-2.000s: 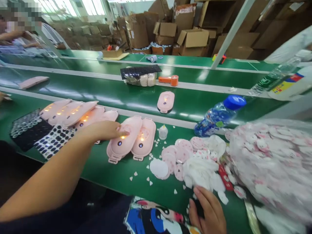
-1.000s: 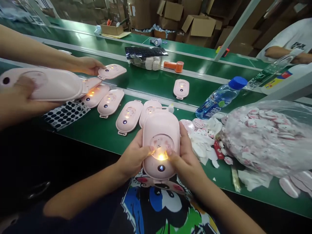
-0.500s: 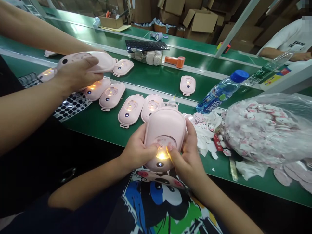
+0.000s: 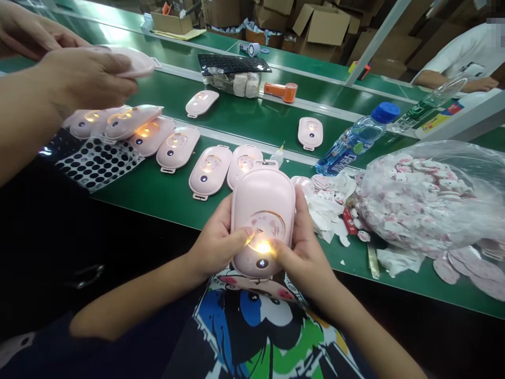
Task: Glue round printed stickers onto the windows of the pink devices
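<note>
- The left hand (image 4: 216, 238) and right hand (image 4: 303, 247) are both curled around the sides of a pink plastic device (image 4: 262, 202), gripping it from either side with thumbs on its front; it is lit near the thumbs and sits at 12 o'clock, just above the near edge of the green conveyor desk (image 4: 150, 206).
- That edge runs from 9 o'clock to 4 o'clock; the device's top sits just beside the next device in the row.
- Six more pink devices lie on the near lane from 10 to 12 o'clock, the leftmost overlapping, one tilted on another. A black-dotted sheet (image 4: 97, 163) lies under their left end.
- At 1 to 2 o'clock, loose sticker backing (image 4: 325, 208) touches a plastic bag of pink-and-white stickers (image 4: 426, 197); a water bottle (image 4: 347, 143) lies beyond.
- A co-worker's hand (image 4: 84, 79) holds another device at 10 o'clock.
- Past a white rail (image 4: 252, 138), two devices lie on the far lane, near an orange tape dispenser (image 4: 280, 92).
- A second co-worker's white sleeve (image 4: 461, 66) shows at 2 o'clock; cardboard boxes (image 4: 319, 26) stand beyond.
</note>
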A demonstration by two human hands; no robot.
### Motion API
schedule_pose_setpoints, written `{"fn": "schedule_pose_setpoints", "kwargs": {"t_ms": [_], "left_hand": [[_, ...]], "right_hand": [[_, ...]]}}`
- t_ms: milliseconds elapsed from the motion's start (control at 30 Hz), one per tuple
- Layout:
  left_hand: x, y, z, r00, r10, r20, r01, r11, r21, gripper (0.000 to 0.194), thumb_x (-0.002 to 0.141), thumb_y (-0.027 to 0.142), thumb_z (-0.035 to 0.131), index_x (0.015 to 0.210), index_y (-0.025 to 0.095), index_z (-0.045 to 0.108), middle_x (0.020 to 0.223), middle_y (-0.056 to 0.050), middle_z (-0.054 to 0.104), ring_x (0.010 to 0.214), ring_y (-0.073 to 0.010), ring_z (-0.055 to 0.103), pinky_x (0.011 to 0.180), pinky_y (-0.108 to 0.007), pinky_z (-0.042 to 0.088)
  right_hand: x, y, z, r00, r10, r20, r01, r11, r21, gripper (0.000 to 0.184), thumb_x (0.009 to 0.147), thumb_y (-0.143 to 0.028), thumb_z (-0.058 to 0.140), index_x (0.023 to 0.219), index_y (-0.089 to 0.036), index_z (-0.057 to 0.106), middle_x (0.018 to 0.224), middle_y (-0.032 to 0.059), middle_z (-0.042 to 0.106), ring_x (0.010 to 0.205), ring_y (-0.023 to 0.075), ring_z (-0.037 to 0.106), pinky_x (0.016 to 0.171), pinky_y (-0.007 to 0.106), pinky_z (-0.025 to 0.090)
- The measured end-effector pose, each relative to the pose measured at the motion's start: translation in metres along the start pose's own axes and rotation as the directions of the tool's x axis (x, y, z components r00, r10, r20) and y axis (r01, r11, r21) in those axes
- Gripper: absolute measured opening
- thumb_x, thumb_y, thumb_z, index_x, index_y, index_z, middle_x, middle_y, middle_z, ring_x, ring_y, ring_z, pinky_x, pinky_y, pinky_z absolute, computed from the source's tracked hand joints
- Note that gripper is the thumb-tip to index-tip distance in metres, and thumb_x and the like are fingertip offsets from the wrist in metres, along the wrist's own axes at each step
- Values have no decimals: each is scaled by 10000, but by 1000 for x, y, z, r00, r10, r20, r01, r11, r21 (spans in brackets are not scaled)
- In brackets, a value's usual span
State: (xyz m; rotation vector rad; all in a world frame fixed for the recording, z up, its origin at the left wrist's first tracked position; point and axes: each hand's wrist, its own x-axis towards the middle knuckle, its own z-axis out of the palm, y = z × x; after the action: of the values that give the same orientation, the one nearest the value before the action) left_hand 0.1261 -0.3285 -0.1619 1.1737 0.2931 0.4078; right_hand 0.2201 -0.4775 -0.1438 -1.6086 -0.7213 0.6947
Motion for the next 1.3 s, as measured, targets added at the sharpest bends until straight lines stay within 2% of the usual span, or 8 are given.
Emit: {"fn": "schedule_pose_setpoints", "kwargs": {"t_ms": [200, 667, 767, 900, 967, 1033, 1167, 1300], "left_hand": [[-2, 0, 0, 1000, 10, 12, -10, 1000, -11, 615, 797, 231, 716, 1363, 268, 479, 1332, -74, 586, 1247, -328, 527, 1010, -471, 471], [-8, 3, 3, 1000, -22, -16, 23, 997, 78, 625, 793, 213, 712, 1366, 227, 463, 1320, -103, 609, 1174, -292, 596, 925, -379, 534], [-10, 11, 1, 996, -80, -46, 83, 994, 65, 569, 785, 260, 748, 1306, 251, 521, 1252, -76, 655, 1117, -275, 628, 882, -330, 552], [-8, 25, -6, 937, -225, -269, 259, 961, 96, 462, 749, 296, 790, 1165, 258, 594, 1047, -30, 729, 930, -233, 678, 734, -258, 587], [-4, 30, -7, 901, -288, -323, 332, 939, 86, 446, 720, 322, 808, 1113, 274, 603, 979, -17, 746, 876, -242, 687, 670, -263, 599], [-1, 33, -3, 892, -312, -326, 356, 931, 84, 429, 706, 358, 808, 1083, 296, 614, 970, -8, 752, 882, -258, 688, 650, -269, 603], [2, 31, 9, 899, -343, -274, 383, 918, 108, 506, 658, 399, 820, 1117, 314, 624, 1020, -18, 753, 893, -292, 689, 641, -293, 603], [5, 24, 11, 904, -359, -232, 384, 920, 74, 571, 660, 367, 818, 1184, 297, 603, 1003, -52, 761, 1004, -330, 678, 704, -317, 598]], "right_hand": [[-3, 1, 7, 998, 4, -55, 1, 996, 94, 797, 904, -240, 529, 1525, -457, 81, 1627, -105, 129, 1502, 225, 141, 1225, 517, 171], [-7, 3, 6, 1000, -21, -11, 22, 995, 102, 767, 919, -249, 488, 1536, -409, 60, 1627, -31, 158, 1466, 264, 268, 1144, 563, 361], [-5, 9, -2, 993, -114, 17, 112, 989, 100, 778, 927, -320, 524, 1534, -397, 43, 1596, 36, 261, 1351, 249, 464, 1076, 514, 459], [6, 17, -54, 879, -394, -269, 276, 880, -387, 552, 933, -344, 514, 1450, -323, 323, 1464, 81, 454, 1161, 202, 608, 1002, 431, 513], [11, 14, -99, 743, -530, -409, 98, 690, -717, 364, 951, -345, 451, 1301, -258, 496, 1375, 80, 535, 1209, 201, 565, 1031, 412, 480], [16, 7, -150, 669, -558, -492, -92, 594, -799, 324, 964, -331, 386, 1197, -202, 570, 1298, 108, 583, 1267, 221, 506, 1084, 439, 412], [37, -3, -236, 722, -386, -574, -356, 504, -787, 332, 883, -215, 411, 1081, -147, 669, 1109, 144, 661, 1118, 270, 585, 983, 450, 443], [60, -2, -276, 808, -148, -570, -492, 363, -792, 289, 766, -204, 537, 981, -150, 722, 1022, 136, 674, 911, 248, 633, 817, 367, 473]]}}
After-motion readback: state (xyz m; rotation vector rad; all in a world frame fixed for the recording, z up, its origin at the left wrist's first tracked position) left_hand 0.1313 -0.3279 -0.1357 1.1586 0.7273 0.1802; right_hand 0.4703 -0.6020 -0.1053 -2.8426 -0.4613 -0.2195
